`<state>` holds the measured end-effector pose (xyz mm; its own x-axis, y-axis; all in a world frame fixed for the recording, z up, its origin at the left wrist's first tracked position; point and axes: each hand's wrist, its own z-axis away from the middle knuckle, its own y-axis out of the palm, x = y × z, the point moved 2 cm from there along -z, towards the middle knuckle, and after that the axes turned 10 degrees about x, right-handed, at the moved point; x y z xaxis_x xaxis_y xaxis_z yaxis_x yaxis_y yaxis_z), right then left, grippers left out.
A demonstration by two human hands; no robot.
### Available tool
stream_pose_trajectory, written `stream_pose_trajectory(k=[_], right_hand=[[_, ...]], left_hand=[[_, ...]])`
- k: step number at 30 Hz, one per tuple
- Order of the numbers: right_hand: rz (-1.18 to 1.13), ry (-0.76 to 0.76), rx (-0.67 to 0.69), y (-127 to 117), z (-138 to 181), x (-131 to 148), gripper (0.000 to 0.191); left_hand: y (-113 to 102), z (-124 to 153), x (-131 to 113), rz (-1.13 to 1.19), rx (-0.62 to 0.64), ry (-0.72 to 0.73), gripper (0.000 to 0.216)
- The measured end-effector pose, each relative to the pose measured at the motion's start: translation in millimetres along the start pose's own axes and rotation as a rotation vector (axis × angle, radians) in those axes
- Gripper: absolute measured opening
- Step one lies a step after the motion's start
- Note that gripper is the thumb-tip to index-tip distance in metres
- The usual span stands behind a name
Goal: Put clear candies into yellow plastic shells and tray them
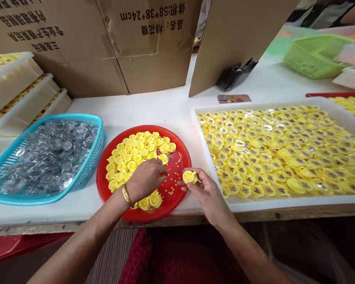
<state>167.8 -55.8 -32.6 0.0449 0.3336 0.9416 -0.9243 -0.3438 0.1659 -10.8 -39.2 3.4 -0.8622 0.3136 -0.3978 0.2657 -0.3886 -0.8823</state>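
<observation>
Between the thumb and fingers of my right hand (207, 193) is a small round yellow plastic piece (189, 177), its open face turned up, just past the right rim of a red round tray (182, 152). My left hand (147, 178) hovers over that tray with its fingers curled inward; whether anything is pinched in them is hidden. Many similar yellow cup-like pieces (131, 152) cover the tray's left and back. Tiny pale yellow bits (170, 182) lie scattered on its right side.
At left stands a blue basket (99, 136) of clear plastic domes (57, 146), with stacked bins (29, 92) behind it. A white tray (208, 156) of rowed yellow pieces (260, 154) is at right. Cardboard (154, 63) walls the back. A green basket (306, 59) sits at far right.
</observation>
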Motion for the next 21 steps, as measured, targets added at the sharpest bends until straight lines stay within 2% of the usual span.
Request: stream_pose_trajectory(k=[3,5,10,13,16,21], right_hand=[[0.003,0.004,0.027,-3,-2,-3,0.029],[-0.002,0.002,0.048,-2,-4,-4,0.028],[-0.013,0.003,0.074,4,-7,-5,0.03],[-0.021,0.025,0.076,9,-7,-5,0.03],[-0.016,0.031,0.076,13,-6,-4,0.03],[-0.054,0.049,0.114,20,-7,-4,0.028]], left_hand=[[8,26,-6,-0.073,0.173,0.03,0.018],[14,47,-7,-0.086,0.248,-0.015,0.017],[36,86,-11,-0.083,0.298,-0.212,0.014],[51,94,-14,-0.082,0.263,-0.275,0.018],[63,98,-16,-0.038,0.187,-0.27,0.015],[64,104,-16,0.055,-0.069,-0.18,0.026]])
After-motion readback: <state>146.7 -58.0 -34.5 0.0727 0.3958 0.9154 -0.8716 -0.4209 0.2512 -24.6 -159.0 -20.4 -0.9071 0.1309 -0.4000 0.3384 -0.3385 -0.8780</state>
